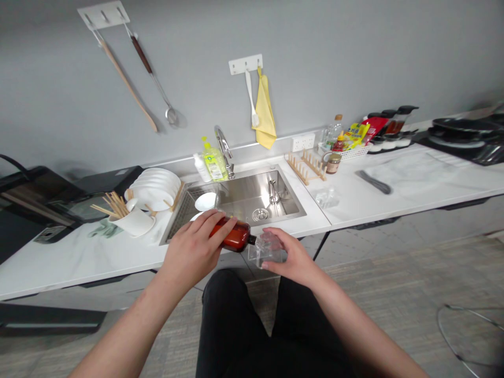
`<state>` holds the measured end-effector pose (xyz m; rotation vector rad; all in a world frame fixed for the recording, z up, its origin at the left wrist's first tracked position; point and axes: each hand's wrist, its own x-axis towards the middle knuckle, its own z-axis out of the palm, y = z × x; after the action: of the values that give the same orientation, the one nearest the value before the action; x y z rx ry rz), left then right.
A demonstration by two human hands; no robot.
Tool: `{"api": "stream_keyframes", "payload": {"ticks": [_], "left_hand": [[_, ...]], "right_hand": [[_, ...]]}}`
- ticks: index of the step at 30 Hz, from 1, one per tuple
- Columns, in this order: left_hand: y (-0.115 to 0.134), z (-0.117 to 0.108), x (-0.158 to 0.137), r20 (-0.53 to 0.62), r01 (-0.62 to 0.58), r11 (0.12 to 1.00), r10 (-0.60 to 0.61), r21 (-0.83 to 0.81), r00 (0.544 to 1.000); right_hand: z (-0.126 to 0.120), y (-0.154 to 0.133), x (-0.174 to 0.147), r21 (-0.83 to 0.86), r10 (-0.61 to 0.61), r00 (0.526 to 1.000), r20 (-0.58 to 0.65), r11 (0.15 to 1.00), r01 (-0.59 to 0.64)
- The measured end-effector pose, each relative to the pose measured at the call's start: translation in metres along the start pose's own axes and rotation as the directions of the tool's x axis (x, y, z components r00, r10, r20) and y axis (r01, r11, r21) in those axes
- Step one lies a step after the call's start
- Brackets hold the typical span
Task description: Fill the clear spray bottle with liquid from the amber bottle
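Bottle [236, 235], amber-red, cylindrical, dark-necked, gripped by left hand [199, 239], tipped toward clear boxy plastic-looking container [265, 253] grasped by right hand [294, 257]; both held near front edge of white marbled counter [358, 207]. Spill onto grey floor [389, 294] could be caused by overtilting or by bottle drifting off container; drop, by light fingertip hold. Room for moving offered over rectangular stainless-steel sink [246, 193], just beyond.

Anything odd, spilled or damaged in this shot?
No visible spill or damage. One oddity: the left hand tilts a red-brown, black-necked bottle toward a clear angular container in the right hand, seemingly in front of the white marbled counter rather than over the rectangular stainless-steel sink, so drips might reach the grey floor.
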<state>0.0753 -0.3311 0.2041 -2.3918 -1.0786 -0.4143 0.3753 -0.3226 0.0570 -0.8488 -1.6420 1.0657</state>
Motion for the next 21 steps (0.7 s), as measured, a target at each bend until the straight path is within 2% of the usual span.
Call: {"api": "stream_keyframes", "payload": {"ticks": [3, 11, 21], "left_hand": [[0.0005, -0.0011, -0.0005, 0.006, 0.012, 1.000, -0.012, -0.023, 1.000], [0.0016, -0.0018, -0.0001, 0.004, -0.026, 0.998, 0.026, 0.064, 1.000], [0.0027, -0.0039, -0.0003, 0.006, -0.005, 1.000, 0.005, 0.018, 1.000]], "right_hand": [[-0.0004, -0.0009, -0.0005, -0.009, -0.003, 1.000, 0.002, 1.000, 0.003], [-0.0010, 0.0000, -0.0018, 0.006, 0.009, 1.000, 0.005, 1.000, -0.009], [-0.0005, 0.0015, -0.0033, 0.000, 0.025, 1.000, -0.005, 1.000, -0.025]]}}
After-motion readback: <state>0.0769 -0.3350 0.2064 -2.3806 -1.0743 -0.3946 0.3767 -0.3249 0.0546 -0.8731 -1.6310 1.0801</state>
